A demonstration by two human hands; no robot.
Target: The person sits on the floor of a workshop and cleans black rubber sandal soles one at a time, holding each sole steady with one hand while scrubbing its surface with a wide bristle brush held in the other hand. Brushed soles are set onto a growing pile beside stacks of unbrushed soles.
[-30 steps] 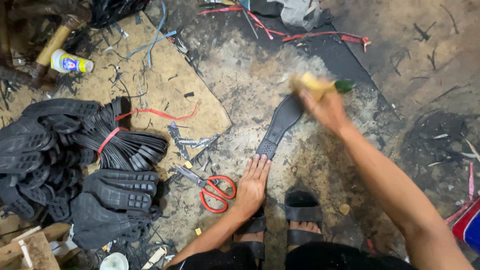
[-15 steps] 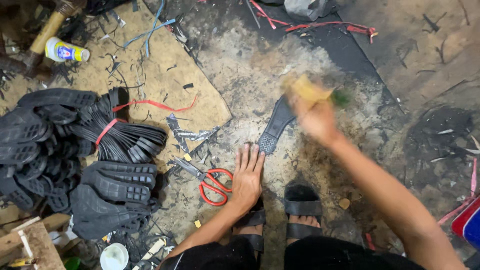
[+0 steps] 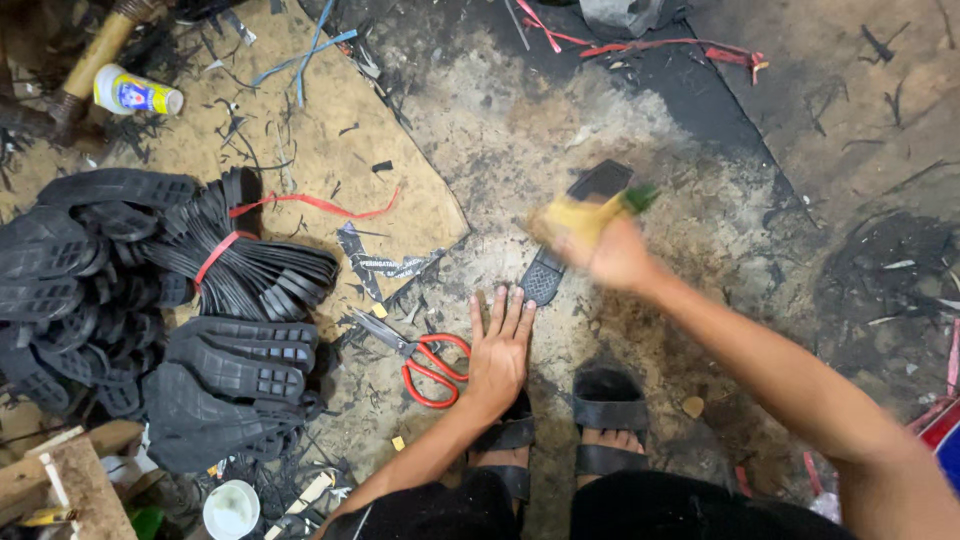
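A black rubber shoe sole lies on the dusty floor in front of me. My left hand rests flat with fingers spread, its fingertips pressing the sole's near end. My right hand is blurred with motion above the middle of the sole and grips a yellowish block with a green part, which covers part of the sole. Red-handled scissors lie just left of my left hand.
Piles of black soles, some bundled with red straps, fill the left side on a brown board. A small white bottle lies far left. My sandalled feet are below. Red strips and scraps lie at the top.
My right hand with the block has moved back along the sole towards me. My left hand has stayed pressed on the sole's near end.
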